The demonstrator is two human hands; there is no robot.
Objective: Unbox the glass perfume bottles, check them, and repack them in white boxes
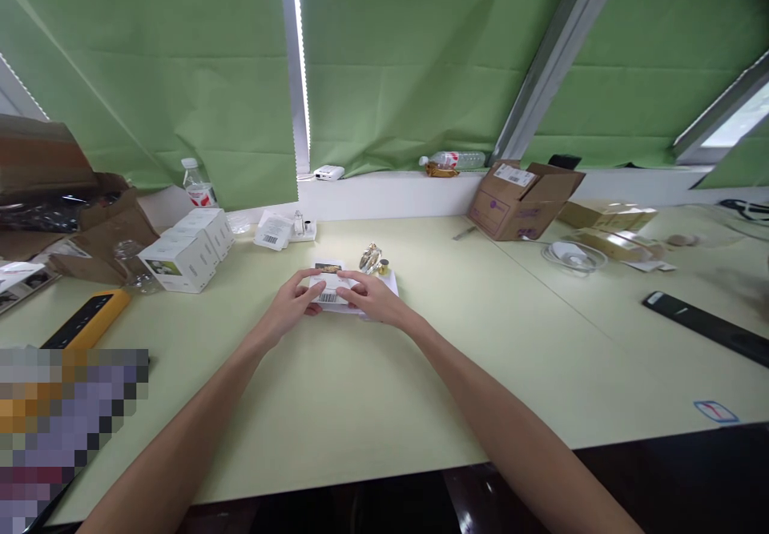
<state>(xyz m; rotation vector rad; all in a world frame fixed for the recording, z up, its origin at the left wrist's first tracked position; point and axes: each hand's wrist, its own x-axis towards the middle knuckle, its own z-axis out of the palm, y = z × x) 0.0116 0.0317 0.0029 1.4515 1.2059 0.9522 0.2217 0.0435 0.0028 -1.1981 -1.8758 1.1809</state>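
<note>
My left hand [291, 300] and my right hand [377, 298] grip a small white box [328, 286] from its two sides, thumbs on the near face. A barcode shows low on that face and a dark printed picture near its top. Under and behind the box lies something flat and white [391, 282], partly covered by my right hand. Just beyond my right fingers sit a shiny gold crumpled piece [370, 257] and a small round gold object [384, 265]; I cannot make out what they are.
Several white boxes [187, 252] stand in a row at left, near an open cardboard box [114, 222] and a yellow-black device [90, 318]. A brown carton [517, 202] and a coiled white cable [573, 257] are at right. A black bar [706, 324] lies farther right.
</note>
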